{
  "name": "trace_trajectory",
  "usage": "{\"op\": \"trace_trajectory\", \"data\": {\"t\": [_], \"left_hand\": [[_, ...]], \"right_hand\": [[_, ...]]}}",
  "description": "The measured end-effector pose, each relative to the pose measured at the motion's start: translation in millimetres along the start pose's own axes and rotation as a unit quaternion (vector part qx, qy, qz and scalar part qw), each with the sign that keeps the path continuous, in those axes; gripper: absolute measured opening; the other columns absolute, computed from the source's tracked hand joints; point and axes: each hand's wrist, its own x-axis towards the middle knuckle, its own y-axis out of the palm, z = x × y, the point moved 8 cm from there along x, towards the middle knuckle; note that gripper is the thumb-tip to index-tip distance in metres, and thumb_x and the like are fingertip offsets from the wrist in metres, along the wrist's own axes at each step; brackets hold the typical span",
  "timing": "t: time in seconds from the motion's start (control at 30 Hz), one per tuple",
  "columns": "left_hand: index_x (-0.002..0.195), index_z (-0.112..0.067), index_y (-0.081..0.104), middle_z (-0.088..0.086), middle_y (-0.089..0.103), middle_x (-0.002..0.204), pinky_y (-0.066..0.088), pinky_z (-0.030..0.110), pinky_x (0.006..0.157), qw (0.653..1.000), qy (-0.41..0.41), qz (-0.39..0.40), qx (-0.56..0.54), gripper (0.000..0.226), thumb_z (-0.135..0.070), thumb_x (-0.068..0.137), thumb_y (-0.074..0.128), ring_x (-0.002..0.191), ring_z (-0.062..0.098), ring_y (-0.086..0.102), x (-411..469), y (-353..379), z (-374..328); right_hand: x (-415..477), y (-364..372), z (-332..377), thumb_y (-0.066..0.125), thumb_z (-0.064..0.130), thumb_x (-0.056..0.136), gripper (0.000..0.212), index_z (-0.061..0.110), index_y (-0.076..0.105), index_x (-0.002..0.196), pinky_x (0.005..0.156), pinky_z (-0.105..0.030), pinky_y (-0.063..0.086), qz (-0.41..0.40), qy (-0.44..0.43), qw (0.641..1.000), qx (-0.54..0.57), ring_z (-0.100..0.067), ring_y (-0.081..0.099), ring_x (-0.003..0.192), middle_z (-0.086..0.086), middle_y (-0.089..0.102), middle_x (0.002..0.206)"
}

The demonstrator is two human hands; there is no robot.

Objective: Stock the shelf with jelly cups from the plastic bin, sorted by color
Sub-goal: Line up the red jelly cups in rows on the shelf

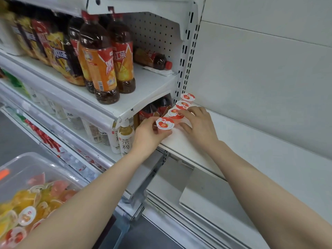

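- A row of strawberry jelly cups [182, 104] is set on the white shelf [233, 141]. Its line runs from the front edge of the shelf slantwise back toward the slotted upright [186, 65], and the cups stand just beside each other.
- The front strawberry jelly cup [165, 123] stands at the near end of this row, close to the shelf edge and between the two hands. It is upright, with the lid facing up.
- This front cup is held by the left hand [147, 135], which is the nearer one. The fingers are curled round the cup wall from the left side, and it cannot be told whether the bottom already rests on the shelf.
- The right hand [197, 124] is half closed over the second strawberry jelly cup [174, 113]. This cup seems to be pinched lightly between the index finger on the lid rim and the thumb at its side.
- The next move is judged to be a small setting of the front cup into line with the row, toward the back and right.
- More cups, yellow, pink and red, are seen in the plastic bin [36, 159] low at the left, well apart from the shelf.
- Iced tea bottles [100, 69] stand on the board above.
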Motion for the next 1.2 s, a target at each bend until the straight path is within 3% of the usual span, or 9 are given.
{"op": "trace_trajectory", "data": {"t": [0.2, 0.43, 0.63, 0.77, 0.97, 1.2], "left_hand": [[0.128, -0.026, 0.054, -0.002, 0.059, 0.12, 0.055, 0.039, 0.086, 0.998, 0.033, 0.02, 0.048, 0.074, -0.063, 0.065, 0.068, 0.101, 0.011, 0.061, -6, -7, -7], [0.14, -0.015, 0.046, 0.006, 0.052, 0.131, 0.042, 0.035, 0.099, 0.98, 0.1, 0.043, 0.167, 0.059, -0.037, 0.088, 0.064, 0.12, 0.022, 0.05, -28, -40, -10], [0.143, -0.016, 0.042, 0.004, 0.047, 0.138, 0.036, 0.034, 0.102, 0.951, 0.166, 0.082, 0.248, 0.057, -0.037, 0.092, 0.058, 0.126, 0.02, 0.045, -78, -83, 5], [0.139, -0.013, 0.048, 0.007, 0.052, 0.131, 0.04, 0.036, 0.098, 0.94, 0.188, 0.082, 0.275, 0.054, -0.034, 0.091, 0.062, 0.119, 0.024, 0.05, -114, -123, 35], [0.126, -0.01, 0.06, 0.012, 0.058, 0.119, 0.043, 0.04, 0.092, 0.943, 0.127, 0.067, 0.301, 0.044, -0.029, 0.087, 0.067, 0.11, 0.032, 0.055, -169, -201, 127], [0.125, -0.01, 0.061, 0.012, 0.061, 0.116, 0.048, 0.045, 0.089, 0.94, -0.033, 0.043, 0.336, 0.043, -0.029, 0.087, 0.069, 0.107, 0.036, 0.057, -230, -280, 265]], "right_hand": [[-9, -13, 0, 0.071, 0.024, 0.084, 0.041, 0.019, 0.065, 0.124, 0.084, -0.044, 0.046, -0.001, -0.001, 1.0, -0.025, -0.034, 0.055, 0.106, -0.009, 0.064, 0.114], [-35, -39, 26, 0.068, 0.027, 0.087, 0.041, 0.015, 0.062, 0.126, 0.083, -0.044, 0.045, -0.015, 0.003, 0.998, -0.054, -0.036, 0.054, 0.107, -0.011, 0.062, 0.114], [-80, -54, 92, 0.056, 0.033, 0.088, 0.039, 0.012, 0.064, 0.12, 0.079, -0.044, 0.046, -0.042, -0.016, 0.996, -0.076, -0.037, 0.056, 0.103, -0.012, 0.063, 0.111], [-114, -46, 150, 0.047, 0.036, 0.089, 0.042, 0.011, 0.063, 0.119, 0.079, -0.045, 0.047, -0.029, -0.04, 0.996, -0.077, -0.036, 0.056, 0.102, -0.012, 0.062, 0.11], [-159, 9, 232, 0.054, 0.033, 0.091, 0.038, 0.012, 0.062, 0.122, 0.083, -0.045, 0.046, 0.013, -0.064, 0.998, -0.016, -0.034, 0.056, 0.103, -0.01, 0.06, 0.114], [-189, 94, 332, 0.058, 0.034, 0.088, 0.037, 0.014, 0.066, 0.119, 0.081, -0.04, 0.047, 0.089, -0.1, 0.988, 0.077, -0.027, 0.054, 0.101, -0.006, 0.064, 0.11]]}}
